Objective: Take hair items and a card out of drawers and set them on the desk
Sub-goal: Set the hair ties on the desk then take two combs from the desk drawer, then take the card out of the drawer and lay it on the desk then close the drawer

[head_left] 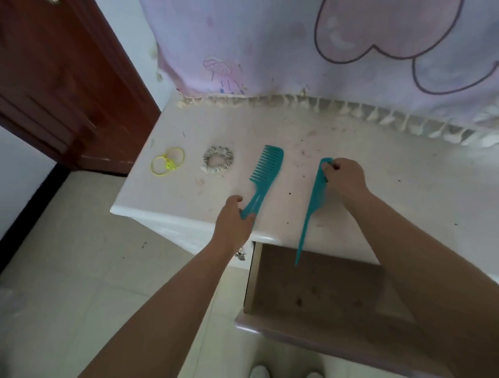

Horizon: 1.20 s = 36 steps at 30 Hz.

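A teal wide-tooth comb (266,173) lies on the pale desk (385,188), and my left hand (232,221) grips the end of its handle at the desk's front edge. My right hand (343,179) is closed on the toothed end of a teal tail comb (309,212), whose thin tail points down over the open drawer (318,294). Yellow hair ties (167,162) rest on the desk's left corner. A striped scrunchie (218,158) sits to their right. No card is in sight.
The drawer stands pulled out below the desk front, its brown bottom bare in the part I see. A pink patterned cloth (322,42) hangs behind the desk. A dark red door (52,77) is at the left. White shoes (285,377) stand on the tiled floor.
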Motion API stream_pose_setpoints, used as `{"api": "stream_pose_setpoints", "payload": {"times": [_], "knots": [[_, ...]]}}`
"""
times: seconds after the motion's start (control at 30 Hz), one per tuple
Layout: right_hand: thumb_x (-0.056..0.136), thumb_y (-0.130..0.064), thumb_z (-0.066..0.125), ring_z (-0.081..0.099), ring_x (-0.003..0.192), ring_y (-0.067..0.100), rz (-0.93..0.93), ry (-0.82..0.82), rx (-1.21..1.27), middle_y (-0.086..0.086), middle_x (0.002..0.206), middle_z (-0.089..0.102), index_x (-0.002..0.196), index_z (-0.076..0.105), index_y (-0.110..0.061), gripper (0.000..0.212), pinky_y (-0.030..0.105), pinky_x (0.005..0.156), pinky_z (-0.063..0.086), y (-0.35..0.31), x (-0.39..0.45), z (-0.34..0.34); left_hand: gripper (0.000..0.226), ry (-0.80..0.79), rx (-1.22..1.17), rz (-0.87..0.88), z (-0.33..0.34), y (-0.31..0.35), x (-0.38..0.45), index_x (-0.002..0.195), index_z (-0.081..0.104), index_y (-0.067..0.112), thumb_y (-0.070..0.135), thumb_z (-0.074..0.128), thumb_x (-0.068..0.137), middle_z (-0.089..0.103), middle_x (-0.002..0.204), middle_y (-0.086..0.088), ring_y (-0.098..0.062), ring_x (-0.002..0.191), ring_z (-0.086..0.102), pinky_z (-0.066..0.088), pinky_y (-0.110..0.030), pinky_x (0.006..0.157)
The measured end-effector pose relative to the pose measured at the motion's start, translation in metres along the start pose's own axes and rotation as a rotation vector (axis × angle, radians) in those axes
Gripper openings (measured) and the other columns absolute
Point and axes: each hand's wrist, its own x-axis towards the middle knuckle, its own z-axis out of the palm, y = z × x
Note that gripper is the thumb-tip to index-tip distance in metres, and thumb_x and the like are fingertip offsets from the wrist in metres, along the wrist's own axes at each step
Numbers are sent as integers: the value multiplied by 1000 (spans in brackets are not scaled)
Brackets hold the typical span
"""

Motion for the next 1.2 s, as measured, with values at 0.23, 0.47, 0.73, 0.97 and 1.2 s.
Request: {"api": "stream_pose_setpoints", "payload": {"times": [0.23,0.47,0.73,0.97,1.2], "knots": [[95,-16,46,40,125,33,-352,9,-463,18,139,43,128,48,-2,36,41,103,37,-2,-16,22,40,49,667,332,2,-6,2,129,46,17,18,55,90,52,121,-9,-27,109,49,50,-37,87],[100,-18,33,23,141,25,-477,-91,-567,15,152,26,142,21,4,49,37,119,16,33,-36,48,34,29,718,392,3,-9,4,129,48,14,20,51,95,53,121,-11,-24,108,50,53,-34,87],[101,-15,37,19,143,30,-402,-3,-226,21,153,23,140,29,3,44,38,119,15,43,-26,21,42,66,862,414,17,20,-14,128,47,8,24,57,91,49,133,-18,-34,120,46,48,-43,96],[71,12,57,66,82,51,-324,427,-132,37,84,69,85,66,20,19,38,82,43,156,-112,-81,45,-118,693,801,121,81,-42,135,43,7,17,52,92,39,145,-18,-32,135,32,30,-42,111],[90,-12,54,57,110,39,655,45,-192,27,119,62,109,62,5,27,38,91,47,277,-161,-124,45,-162,757,915,222,120,-73,137,40,4,22,45,96,34,150,-18,-31,141,27,24,-46,116]]}}
